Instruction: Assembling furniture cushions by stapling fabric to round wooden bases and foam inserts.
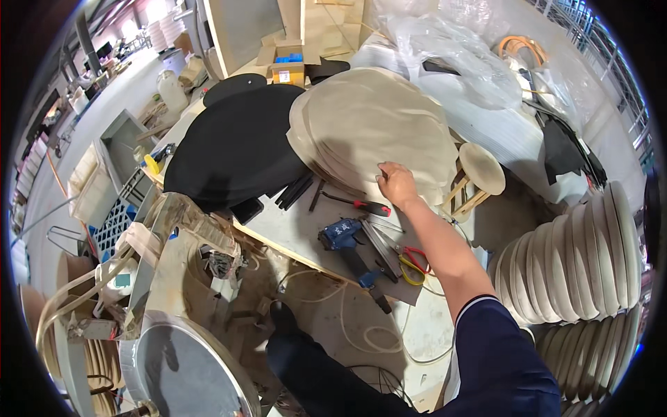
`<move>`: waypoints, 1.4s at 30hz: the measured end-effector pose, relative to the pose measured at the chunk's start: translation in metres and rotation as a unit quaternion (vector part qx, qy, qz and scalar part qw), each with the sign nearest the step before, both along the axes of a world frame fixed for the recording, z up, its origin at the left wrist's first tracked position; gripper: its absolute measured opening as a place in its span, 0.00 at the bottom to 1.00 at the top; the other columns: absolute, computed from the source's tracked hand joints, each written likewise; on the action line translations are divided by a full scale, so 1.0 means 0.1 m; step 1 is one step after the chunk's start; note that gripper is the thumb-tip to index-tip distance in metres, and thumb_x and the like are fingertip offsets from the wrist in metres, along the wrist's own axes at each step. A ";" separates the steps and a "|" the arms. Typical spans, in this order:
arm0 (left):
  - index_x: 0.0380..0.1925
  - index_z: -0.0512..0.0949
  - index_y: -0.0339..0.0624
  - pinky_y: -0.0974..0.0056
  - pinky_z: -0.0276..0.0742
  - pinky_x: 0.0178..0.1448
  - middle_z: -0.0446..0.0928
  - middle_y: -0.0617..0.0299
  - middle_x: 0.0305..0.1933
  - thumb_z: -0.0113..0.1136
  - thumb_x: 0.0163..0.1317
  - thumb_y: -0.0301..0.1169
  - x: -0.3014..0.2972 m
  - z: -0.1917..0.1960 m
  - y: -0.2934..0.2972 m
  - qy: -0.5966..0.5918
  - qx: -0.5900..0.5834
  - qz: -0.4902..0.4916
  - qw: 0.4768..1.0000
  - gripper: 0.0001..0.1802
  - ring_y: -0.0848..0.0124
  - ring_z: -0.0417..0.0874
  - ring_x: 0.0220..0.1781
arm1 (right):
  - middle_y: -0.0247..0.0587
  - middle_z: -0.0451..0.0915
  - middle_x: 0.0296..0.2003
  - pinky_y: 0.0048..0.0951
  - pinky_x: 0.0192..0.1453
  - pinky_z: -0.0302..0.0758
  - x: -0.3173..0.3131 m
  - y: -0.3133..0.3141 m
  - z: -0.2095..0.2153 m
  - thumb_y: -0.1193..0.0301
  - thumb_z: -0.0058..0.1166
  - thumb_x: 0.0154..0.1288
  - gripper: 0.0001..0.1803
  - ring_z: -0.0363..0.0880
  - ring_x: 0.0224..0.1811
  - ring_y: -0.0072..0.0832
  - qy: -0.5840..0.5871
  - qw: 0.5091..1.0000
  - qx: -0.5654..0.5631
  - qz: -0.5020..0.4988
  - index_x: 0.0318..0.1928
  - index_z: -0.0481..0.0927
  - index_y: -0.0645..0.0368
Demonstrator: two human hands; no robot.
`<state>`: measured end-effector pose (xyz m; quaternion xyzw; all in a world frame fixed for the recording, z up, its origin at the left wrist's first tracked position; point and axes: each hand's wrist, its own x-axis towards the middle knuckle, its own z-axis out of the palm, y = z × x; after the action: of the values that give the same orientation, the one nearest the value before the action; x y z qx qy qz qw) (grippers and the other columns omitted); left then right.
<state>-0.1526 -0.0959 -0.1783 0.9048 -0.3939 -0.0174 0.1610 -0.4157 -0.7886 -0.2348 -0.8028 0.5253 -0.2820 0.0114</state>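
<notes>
My right hand reaches over the near right part of a stack of large round beige fabric pieces. Its fingers are curled together, and what they hold, if anything, is hidden. My left hand is out of view. Left of the beige stack lies a pile of round black sheets. Below my hand, on the worktable, are a tool with a red and black handle, a blue staple gun and a hand tool with red and yellow loop handles.
Stacks of round padded beige discs stand at the right. A small round-topped wooden stool is beside the table. Clear plastic wrap lies behind. A round grey-topped machine stands lower left; a hose coils on the floor.
</notes>
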 end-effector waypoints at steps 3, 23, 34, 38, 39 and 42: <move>0.69 0.73 0.33 0.46 0.84 0.59 0.78 0.36 0.65 0.68 0.71 0.36 0.01 0.06 -0.04 -0.041 0.003 -0.034 0.999 0.30 0.38 0.83 0.59 | 0.46 0.87 0.52 0.44 0.65 0.78 0.03 -0.06 -0.05 0.65 0.59 0.70 0.15 0.83 0.58 0.47 0.027 1.000 -0.009 0.003 0.52 0.87 0.56; 0.67 0.77 0.35 0.51 0.82 0.62 0.83 0.39 0.60 0.63 0.76 0.37 0.03 0.00 0.14 0.046 -0.095 -0.019 0.994 0.25 0.41 0.85 0.59 | 0.52 0.86 0.34 0.39 0.45 0.80 -0.17 0.47 3.32 0.62 0.54 0.76 0.14 0.86 0.37 0.43 -0.256 0.941 -0.211 0.064 0.45 0.84 0.61; 0.78 0.60 0.32 0.49 0.62 0.82 0.65 0.46 0.79 0.64 0.66 0.29 0.18 2.02 -0.72 0.289 -0.497 -0.175 0.799 0.42 0.55 0.67 0.80 | 0.42 0.83 0.29 0.34 0.34 0.79 0.86 3.85 4.66 0.71 0.68 0.68 0.07 0.83 0.29 0.38 -0.086 0.850 -0.297 0.426 0.35 0.84 0.59; 0.82 0.49 0.33 0.49 0.63 0.82 0.58 0.41 0.82 0.82 0.56 0.41 -0.09 2.85 -0.86 0.193 -0.441 -0.264 0.836 0.64 0.50 0.63 0.82 | 0.39 0.83 0.32 0.38 0.30 0.79 1.14 4.39 4.46 0.68 0.63 0.71 0.07 0.84 0.29 0.41 -0.076 0.824 -0.259 0.498 0.37 0.80 0.55; 0.81 0.50 0.31 0.53 0.64 0.81 0.60 0.38 0.81 0.80 0.58 0.40 -0.09 2.89 -0.86 0.134 -0.421 -0.241 0.864 0.61 0.50 0.64 0.82 | 0.39 0.84 0.32 0.38 0.31 0.80 1.20 4.51 4.43 0.68 0.63 0.71 0.07 0.85 0.30 0.41 -0.104 0.812 -0.236 0.524 0.38 0.80 0.55; 0.67 0.77 0.40 0.64 0.81 0.51 0.85 0.55 0.48 0.69 0.70 0.34 0.05 2.70 -0.77 0.199 -0.443 -0.254 0.836 0.27 0.68 0.85 0.47 | 0.41 0.85 0.34 0.35 0.34 0.82 1.19 4.71 4.45 0.70 0.66 0.69 0.06 0.86 0.31 0.40 -0.113 0.791 -0.222 0.558 0.40 0.81 0.56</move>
<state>-0.1477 -0.1732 0.0920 0.5820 -0.5347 -0.0607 0.6096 -0.2971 -0.3176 0.2099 -0.8994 -0.0965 -0.4237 0.0475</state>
